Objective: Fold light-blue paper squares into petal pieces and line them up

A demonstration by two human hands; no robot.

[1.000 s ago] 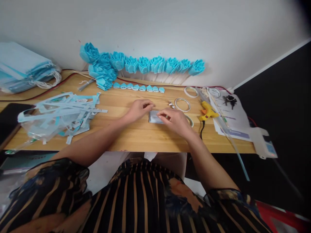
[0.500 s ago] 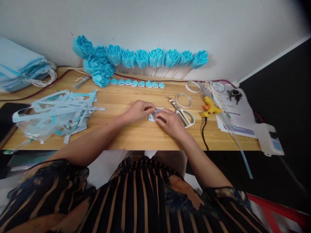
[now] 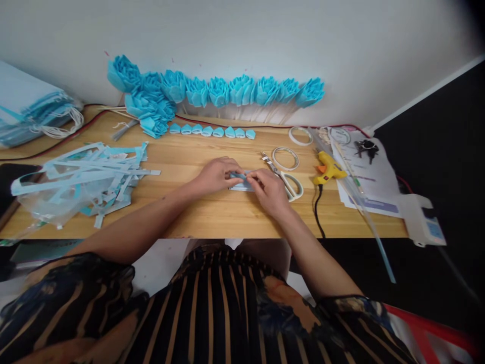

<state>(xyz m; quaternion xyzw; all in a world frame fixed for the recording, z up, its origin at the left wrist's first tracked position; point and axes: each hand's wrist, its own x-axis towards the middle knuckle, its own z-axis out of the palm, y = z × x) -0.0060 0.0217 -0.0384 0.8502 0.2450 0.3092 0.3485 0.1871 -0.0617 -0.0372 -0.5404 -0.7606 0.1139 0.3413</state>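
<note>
My left hand (image 3: 220,174) and my right hand (image 3: 270,189) meet over the middle of the table, thumbs and fingers pinched and the fingertips nearly touching. Between them is a small pale blue piece (image 3: 241,186), flat like fabric or paper, partly covered by my fingers; how many layers it has I cannot tell. White-handled scissors (image 3: 291,186) lie just right of my right hand. Beyond my hands runs a row of small folded light-blue petals (image 3: 217,132).
Blue handmade flowers (image 3: 219,92) on sticks lean against the wall. Left lies a heap of pale blue scraps (image 3: 94,177). Tape rolls (image 3: 286,157), a yellow glue gun (image 3: 329,169) with a black cord, keys (image 3: 367,149) and papers (image 3: 379,179) are on the right.
My right fingers have risen from the front of the pale blue piece to meet the left fingertips. More of its front edge now shows. The view has shifted slightly.
</note>
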